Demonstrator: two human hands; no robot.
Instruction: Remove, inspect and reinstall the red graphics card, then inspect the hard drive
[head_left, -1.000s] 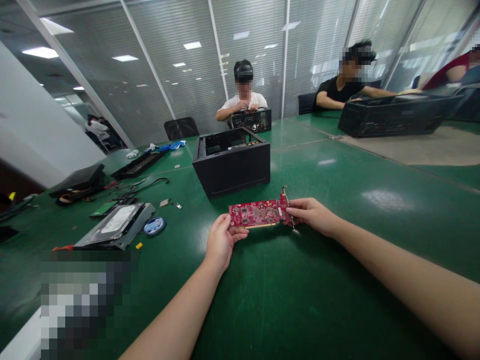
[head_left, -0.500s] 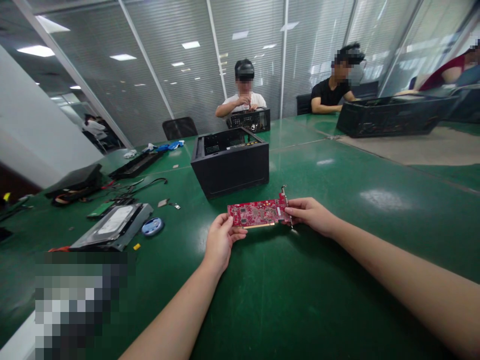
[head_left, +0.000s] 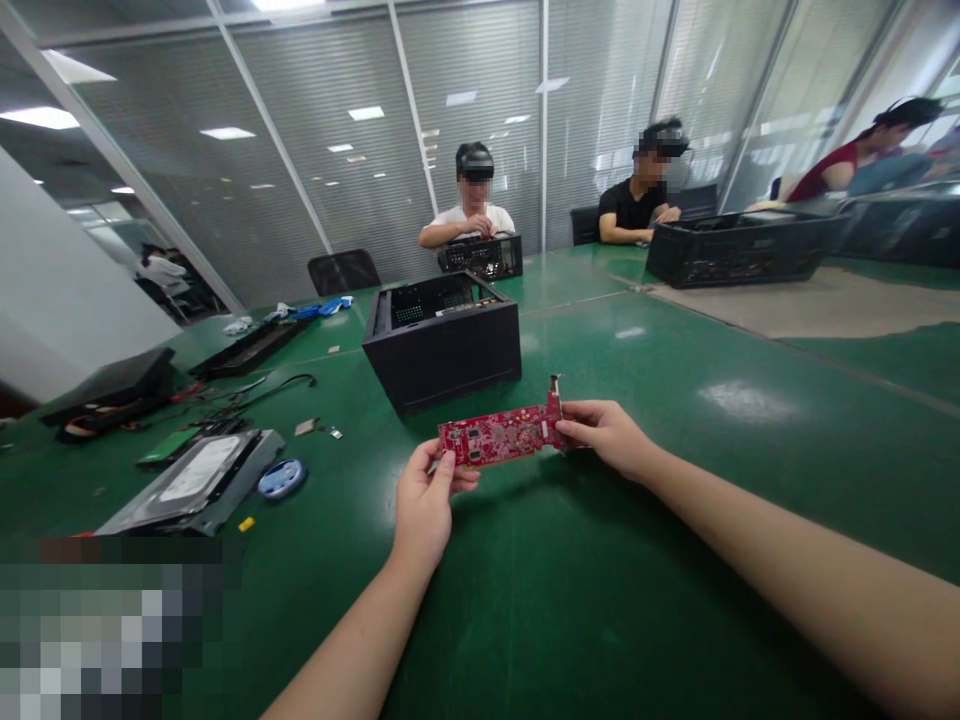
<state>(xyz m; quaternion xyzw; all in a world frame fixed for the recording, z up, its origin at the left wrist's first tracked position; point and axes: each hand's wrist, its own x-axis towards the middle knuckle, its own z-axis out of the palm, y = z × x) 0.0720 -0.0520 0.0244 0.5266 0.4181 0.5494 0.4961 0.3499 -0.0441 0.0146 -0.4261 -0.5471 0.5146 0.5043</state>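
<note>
A red graphics card (head_left: 501, 437) is held level above the green table (head_left: 525, 600), its circuit side facing me. My left hand (head_left: 426, 492) pinches its left end, with the thumb in front and fingers behind. At the other end, my right hand (head_left: 606, 436) grips the card beside its metal bracket (head_left: 556, 395), which sticks up past the board. Just beyond the card stands a black computer case (head_left: 450, 345) with its top side uncovered. Parts of its inside show over the near wall.
To the left lie a hard drive (head_left: 199, 475), a blue round object (head_left: 282, 479), a small yellow piece (head_left: 247, 524), a green circuit board (head_left: 166, 447) and loose cables. Across the table, people work at other cases (head_left: 742, 250). A blurred patch covers the lower left corner.
The camera view has shifted, so most things sit further left. The card has tilted slightly, hiding its gold edge contacts more. Both hands keep their hold on it.
</note>
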